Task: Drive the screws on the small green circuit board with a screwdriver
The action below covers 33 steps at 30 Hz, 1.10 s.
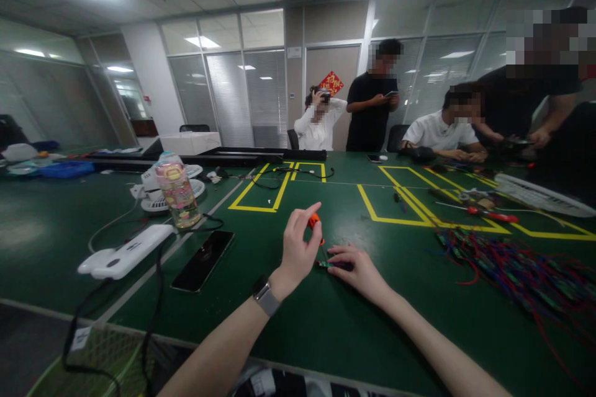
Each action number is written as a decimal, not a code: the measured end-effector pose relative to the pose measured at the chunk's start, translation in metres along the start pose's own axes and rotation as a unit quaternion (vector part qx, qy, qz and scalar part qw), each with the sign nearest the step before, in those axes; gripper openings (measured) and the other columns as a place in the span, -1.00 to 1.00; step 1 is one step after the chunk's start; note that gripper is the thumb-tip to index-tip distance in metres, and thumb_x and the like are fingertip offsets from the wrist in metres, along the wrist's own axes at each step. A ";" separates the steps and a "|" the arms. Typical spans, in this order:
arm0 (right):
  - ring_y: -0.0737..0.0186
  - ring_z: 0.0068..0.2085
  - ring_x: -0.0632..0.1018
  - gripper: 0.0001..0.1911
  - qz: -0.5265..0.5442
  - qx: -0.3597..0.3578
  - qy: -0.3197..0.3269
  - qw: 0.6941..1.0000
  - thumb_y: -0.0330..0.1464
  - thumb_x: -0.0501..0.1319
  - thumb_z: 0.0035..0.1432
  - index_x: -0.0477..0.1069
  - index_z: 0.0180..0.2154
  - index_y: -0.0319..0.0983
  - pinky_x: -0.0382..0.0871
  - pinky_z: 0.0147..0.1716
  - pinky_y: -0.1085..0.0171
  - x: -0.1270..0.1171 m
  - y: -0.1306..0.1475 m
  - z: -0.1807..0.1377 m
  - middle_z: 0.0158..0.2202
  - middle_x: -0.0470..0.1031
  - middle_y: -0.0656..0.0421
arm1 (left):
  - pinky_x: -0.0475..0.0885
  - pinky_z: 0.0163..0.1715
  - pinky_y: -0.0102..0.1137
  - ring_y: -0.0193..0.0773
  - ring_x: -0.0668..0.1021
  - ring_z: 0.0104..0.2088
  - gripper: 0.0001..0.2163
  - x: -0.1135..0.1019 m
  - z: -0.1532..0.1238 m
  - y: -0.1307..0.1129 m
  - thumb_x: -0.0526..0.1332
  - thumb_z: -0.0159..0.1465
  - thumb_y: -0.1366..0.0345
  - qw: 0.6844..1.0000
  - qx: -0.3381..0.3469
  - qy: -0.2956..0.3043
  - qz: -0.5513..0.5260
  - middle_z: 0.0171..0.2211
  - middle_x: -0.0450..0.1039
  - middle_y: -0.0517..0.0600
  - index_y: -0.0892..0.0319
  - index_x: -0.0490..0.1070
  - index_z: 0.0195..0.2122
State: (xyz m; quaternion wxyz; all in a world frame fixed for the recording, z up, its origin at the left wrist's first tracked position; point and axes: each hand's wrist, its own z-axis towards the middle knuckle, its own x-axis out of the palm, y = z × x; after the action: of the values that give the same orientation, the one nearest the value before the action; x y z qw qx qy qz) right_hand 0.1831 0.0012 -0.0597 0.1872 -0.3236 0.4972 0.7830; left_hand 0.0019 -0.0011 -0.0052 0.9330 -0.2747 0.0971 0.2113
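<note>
My left hand (300, 239), wearing a watch on its wrist, is closed round the orange handle of a screwdriver (315, 219). The shaft points down at a small green circuit board (323, 264) on the table. My right hand (356, 270) lies low over the table, its fingers pressed on the board and on a dark piece beside it, which is mostly hidden under the palm. Whether the screwdriver's tip sits in a screw is too small to tell.
The green table (261, 322) carries a phone (203, 262), a white power bank-like device (126, 252) and a drink bottle (178, 192) at left. Tangled boards with red and blue wires (507, 276) lie at right. Yellow tape (254, 208) marks rectangles. Several people are across the table.
</note>
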 end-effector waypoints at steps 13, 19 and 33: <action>-0.01 0.07 0.53 -0.84 -0.007 -0.002 0.002 1.000 -0.29 0.35 0.05 0.63 -0.28 -0.15 0.00 0.27 -0.19 0.000 0.000 0.000 -0.02 0.59 0.03 | 0.40 -0.24 -0.40 -0.28 0.44 -0.27 -0.71 0.000 0.000 0.000 0.10 0.39 0.29 1.000 0.009 -0.002 0.000 -0.26 0.32 -0.02 0.07 0.37 0.12; -0.01 0.06 0.53 -0.85 -0.004 -0.006 -0.003 1.000 -0.30 0.35 0.05 0.63 -0.28 -0.14 0.01 0.26 -0.18 0.001 -0.001 0.000 -0.03 0.59 0.03 | 0.41 -0.22 -0.40 -0.29 0.46 -0.26 -0.69 0.000 0.001 0.001 0.05 0.42 0.33 1.000 -0.001 0.005 -0.006 -0.23 0.36 -0.02 0.07 0.31 0.17; -0.01 0.09 0.51 -0.84 -0.005 0.000 0.001 1.000 -0.29 0.34 0.06 0.63 -0.27 -0.14 -0.02 0.27 -0.17 0.001 -0.001 0.000 -0.02 0.59 0.04 | 0.43 -0.22 -0.38 -0.28 0.45 -0.27 -0.70 0.000 0.002 0.002 0.18 0.34 0.31 1.000 0.011 -0.009 0.016 -0.27 0.31 -0.04 0.08 0.37 0.10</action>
State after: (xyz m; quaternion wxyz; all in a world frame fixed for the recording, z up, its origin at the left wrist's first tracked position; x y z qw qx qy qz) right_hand 0.1829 0.0020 -0.0616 0.1904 -0.3270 0.4956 0.7817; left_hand 0.0010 0.0015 -0.0049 0.9332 -0.2613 0.0957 0.2274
